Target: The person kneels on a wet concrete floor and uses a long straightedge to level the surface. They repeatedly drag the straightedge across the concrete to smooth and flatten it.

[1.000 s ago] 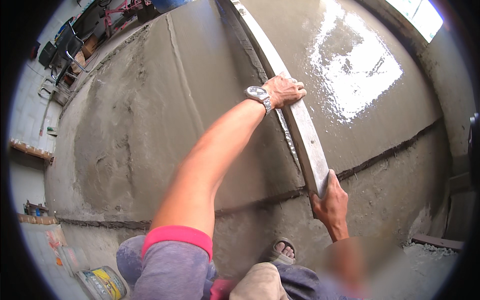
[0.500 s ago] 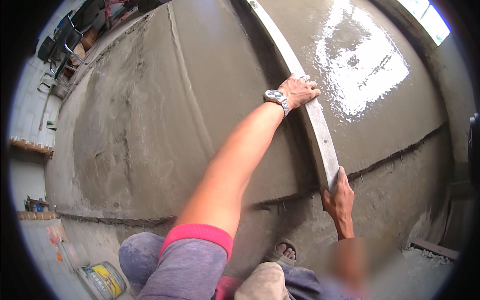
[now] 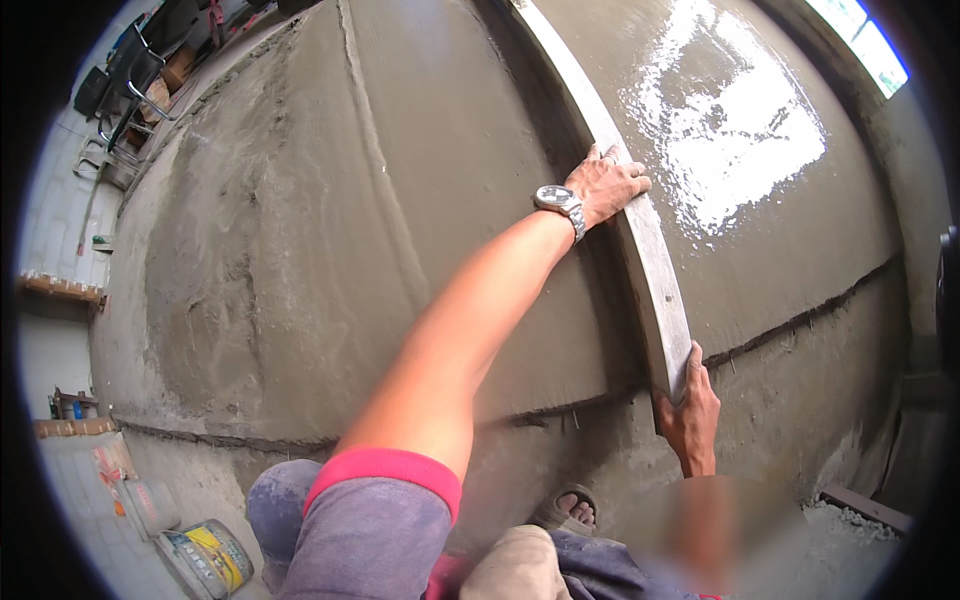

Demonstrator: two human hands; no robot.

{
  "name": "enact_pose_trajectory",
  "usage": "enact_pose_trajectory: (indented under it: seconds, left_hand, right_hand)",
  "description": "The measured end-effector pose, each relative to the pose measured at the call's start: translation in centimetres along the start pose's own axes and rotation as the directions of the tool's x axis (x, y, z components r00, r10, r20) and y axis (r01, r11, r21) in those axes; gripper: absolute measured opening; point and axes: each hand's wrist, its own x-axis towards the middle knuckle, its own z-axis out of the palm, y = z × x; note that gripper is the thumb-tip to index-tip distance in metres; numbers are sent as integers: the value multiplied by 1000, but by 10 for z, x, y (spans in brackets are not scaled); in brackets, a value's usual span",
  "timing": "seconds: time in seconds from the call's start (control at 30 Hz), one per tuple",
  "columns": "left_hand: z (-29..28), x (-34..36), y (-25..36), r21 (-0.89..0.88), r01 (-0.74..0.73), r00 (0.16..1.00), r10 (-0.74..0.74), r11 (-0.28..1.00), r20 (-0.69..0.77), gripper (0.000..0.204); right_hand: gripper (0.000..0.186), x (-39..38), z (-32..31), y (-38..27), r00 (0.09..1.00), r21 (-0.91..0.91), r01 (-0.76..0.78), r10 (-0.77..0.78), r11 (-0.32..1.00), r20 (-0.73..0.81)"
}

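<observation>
A long pale straightedge [image 3: 662, 275] lies across the wet grey cement surface [image 3: 460, 150], running from the far edge of view towards me. My left hand [image 3: 606, 186], with a metal wristwatch [image 3: 560, 202], rests over its middle, fingers over the top and far side. At the near end, my right hand [image 3: 690, 410] is wrapped round the straightedge, thumb side and fingers along its edges. That end sticks out past the cement's front edge. A dark shadow follows the straightedge's left side. To its right the cement is glossy with reflected light.
A raised line [image 3: 370, 140] crosses the cement on the left. Below its front edge stands my sandalled foot [image 3: 574, 505]. Buckets [image 3: 207, 560] are at lower left, a chair [image 3: 135, 80] at upper left. A rust-coloured bar [image 3: 866, 508] lies at lower right beside rubble.
The straightedge has shifted slightly to the right and towards me, both hands moving with it. Their hold looks the same.
</observation>
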Motion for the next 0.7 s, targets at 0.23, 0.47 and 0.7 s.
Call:
enact_pose_trajectory:
  seconds: [0.23, 0.47, 0.7]
  left_hand:
    - [-5, 9, -14, -37, 51, 993, -46, 998, 108, 49]
    - [-10, 7, 0, -44, 12, 999, -10, 999, 36, 43]
    - [0, -3, -4, -21, -23, 999, 23, 999, -34, 47]
  right_hand:
    - [92, 16, 4, -4, 1000, -22, 17, -17, 1000, -9]
    - [92, 10, 3, 2, 999, -20, 23, -24, 1000, -24]
    - [91, 2, 2, -5, 1000, 0, 5, -5, 1000, 8]
